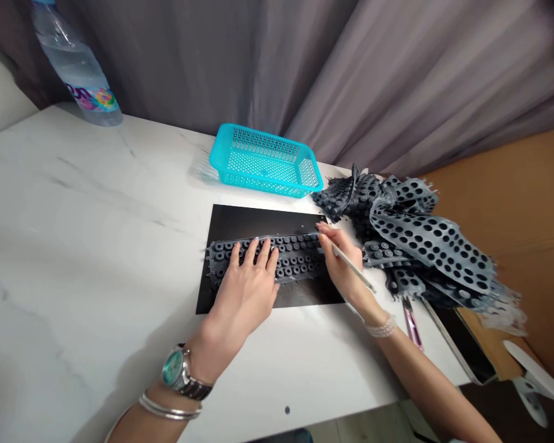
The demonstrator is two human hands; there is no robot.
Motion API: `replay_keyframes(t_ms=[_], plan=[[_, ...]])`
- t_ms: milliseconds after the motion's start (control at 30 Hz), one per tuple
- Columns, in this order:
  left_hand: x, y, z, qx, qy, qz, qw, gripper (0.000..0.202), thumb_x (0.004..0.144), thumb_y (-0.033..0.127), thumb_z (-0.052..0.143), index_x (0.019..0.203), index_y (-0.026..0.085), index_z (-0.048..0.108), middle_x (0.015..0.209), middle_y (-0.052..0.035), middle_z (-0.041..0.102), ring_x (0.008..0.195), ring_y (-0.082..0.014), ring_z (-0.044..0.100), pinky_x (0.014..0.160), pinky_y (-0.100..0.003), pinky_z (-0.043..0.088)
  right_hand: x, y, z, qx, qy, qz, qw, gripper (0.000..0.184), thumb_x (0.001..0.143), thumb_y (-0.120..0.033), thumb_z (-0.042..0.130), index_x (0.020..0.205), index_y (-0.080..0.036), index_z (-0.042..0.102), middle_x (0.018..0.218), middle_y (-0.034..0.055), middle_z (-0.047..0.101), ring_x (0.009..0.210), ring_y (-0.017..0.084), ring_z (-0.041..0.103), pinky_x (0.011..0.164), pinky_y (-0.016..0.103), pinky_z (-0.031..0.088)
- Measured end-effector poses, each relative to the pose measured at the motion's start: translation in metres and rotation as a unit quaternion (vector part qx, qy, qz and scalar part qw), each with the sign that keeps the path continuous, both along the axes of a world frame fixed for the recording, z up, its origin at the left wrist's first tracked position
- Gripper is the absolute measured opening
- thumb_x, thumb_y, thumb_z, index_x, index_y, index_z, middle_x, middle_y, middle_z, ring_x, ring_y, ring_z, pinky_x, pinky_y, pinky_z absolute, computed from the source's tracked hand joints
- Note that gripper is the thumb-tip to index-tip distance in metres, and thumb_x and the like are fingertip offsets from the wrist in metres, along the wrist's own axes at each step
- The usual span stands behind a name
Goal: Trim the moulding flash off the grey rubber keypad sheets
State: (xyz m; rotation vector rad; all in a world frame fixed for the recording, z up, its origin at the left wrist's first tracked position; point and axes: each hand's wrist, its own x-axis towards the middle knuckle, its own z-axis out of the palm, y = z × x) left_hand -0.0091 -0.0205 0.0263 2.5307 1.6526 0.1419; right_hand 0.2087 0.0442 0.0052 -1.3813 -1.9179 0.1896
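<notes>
Well, at the upper left of the frame a clear plastic water bottle (74,67) stands behind the white marble desk (96,246). Lower down, my left hand (242,295) lies flat, fingers spread apart, pressing a grey rubber strip of moulded rings (295,261) onto a black sheet (258,221); even pressure like this keeps the strip from creeping. At top centre sits a turquoise perforated plastic basket (265,161); its floor looks bare, though small pieces could hide at this angle. My right hand (341,264) pinches a slim white pencil-like tool (351,264) at the strip's right end. Further right, a heap of punched grey rubber sheet (425,234) slumps on the desk, a pink-handled tool (410,323) beside it.
</notes>
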Motion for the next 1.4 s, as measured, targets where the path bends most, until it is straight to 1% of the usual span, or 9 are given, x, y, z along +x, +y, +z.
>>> replay_keyframes(t_ms=[100,267,700,933,1033,1133,1200,1300,1400], plan=[[0.001,0.001,0.000,0.007,0.004,0.002,1.000,0.057,0.094,0.031,0.043,0.147,0.011,0.039,0.156,-0.0147,0.034,0.144,-0.0337,0.031,0.116,-0.057,0.024,0.002,-0.002,0.001,0.002,-0.069,0.090,0.993,0.022,0.097,-0.036,0.051,0.110,-0.021,0.062,0.123,0.0115,0.067,0.124,0.027,0.057,0.102,0.050,0.048],[0.003,0.005,-0.001,0.030,-0.003,-0.007,1.000,0.058,0.095,0.033,0.041,0.148,0.011,0.037,0.156,-0.0150,0.033,0.144,-0.0331,0.029,0.117,-0.059,0.019,-0.012,-0.002,0.001,0.025,-0.148,0.198,0.969,0.023,0.099,-0.034,0.049,0.113,-0.021,0.061,0.124,0.0127,0.066,0.121,0.025,0.059,0.095,0.046,0.051],[0.004,0.010,-0.010,0.031,-0.015,-0.046,0.998,0.056,0.098,0.037,0.034,0.148,0.012,0.037,0.156,-0.0097,0.035,0.144,-0.0274,0.030,0.119,-0.057,0.017,-0.014,0.004,-0.008,0.073,-0.226,0.223,0.945,0.022,0.098,-0.028,0.052,0.115,-0.018,0.061,0.123,0.0147,0.067,0.123,0.027,0.058,0.092,0.046,0.052],[0.003,0.010,-0.007,0.022,-0.015,-0.047,0.999,0.055,0.099,0.036,0.033,0.148,0.011,0.037,0.156,-0.0100,0.035,0.144,-0.0273,0.031,0.119,-0.056,0.016,-0.019,0.006,0.003,0.073,-0.300,0.261,0.915,0.022,0.100,-0.025,0.047,0.112,-0.014,0.061,0.122,0.0195,0.066,0.125,0.030,0.056,0.091,0.047,0.053],[0.002,0.010,-0.007,0.018,-0.018,-0.046,0.999,0.056,0.099,0.036,0.033,0.148,0.010,0.036,0.156,-0.0102,0.034,0.144,-0.0272,0.030,0.119,-0.056,0.016,-0.022,0.006,0.003,0.059,-0.293,0.265,0.917,0.023,0.100,-0.024,0.044,0.110,-0.012,0.061,0.122,0.0217,0.065,0.124,0.030,0.056,0.092,0.046,0.054],[0.002,0.010,-0.009,0.019,-0.021,-0.043,0.999,0.055,0.098,0.036,0.035,0.148,0.013,0.037,0.156,-0.0095,0.034,0.144,-0.0267,0.030,0.119,-0.056,0.015,-0.018,0.009,-0.006,0.057,-0.201,0.230,0.951,0.023,0.101,-0.025,0.043,0.110,-0.013,0.061,0.123,0.0201,0.064,0.123,0.026,0.057,0.095,0.043,0.054],[0.002,0.011,-0.011,0.021,-0.022,-0.041,0.999,0.055,0.098,0.036,0.035,0.149,0.014,0.036,0.156,-0.0092,0.035,0.144,-0.0266,0.031,0.119,-0.056,0.015,-0.010,0.009,-0.012,0.072,-0.089,0.125,0.986,0.023,0.101,-0.026,0.041,0.109,-0.017,0.061,0.122,0.0162,0.065,0.118,0.023,0.061,0.096,0.042,0.054],[0.001,0.010,-0.011,0.020,-0.023,-0.045,0.999,0.056,0.098,0.036,0.035,0.150,0.014,0.034,0.156,-0.0091,0.035,0.145,-0.0272,0.030,0.119,-0.056,0.016,0.006,0.005,-0.014,0.062,0.019,-0.026,0.998,0.025,0.101,-0.033,0.042,0.112,-0.021,0.061,0.120,0.0116,0.067,0.113,0.024,0.064,0.098,0.045,0.052],[0.002,0.009,-0.010,0.019,-0.021,-0.044,0.999,0.056,0.098,0.036,0.035,0.150,0.013,0.034,0.157,-0.0092,0.032,0.145,-0.0279,0.029,0.119,-0.057,0.017,0.018,-0.004,-0.006,0.007,-0.010,0.007,1.000,0.037,0.100,-0.044,0.040,0.126,-0.021,0.055,0.127,0.0125,0.063,0.119,0.026,0.060,0.100,0.047,0.050]])
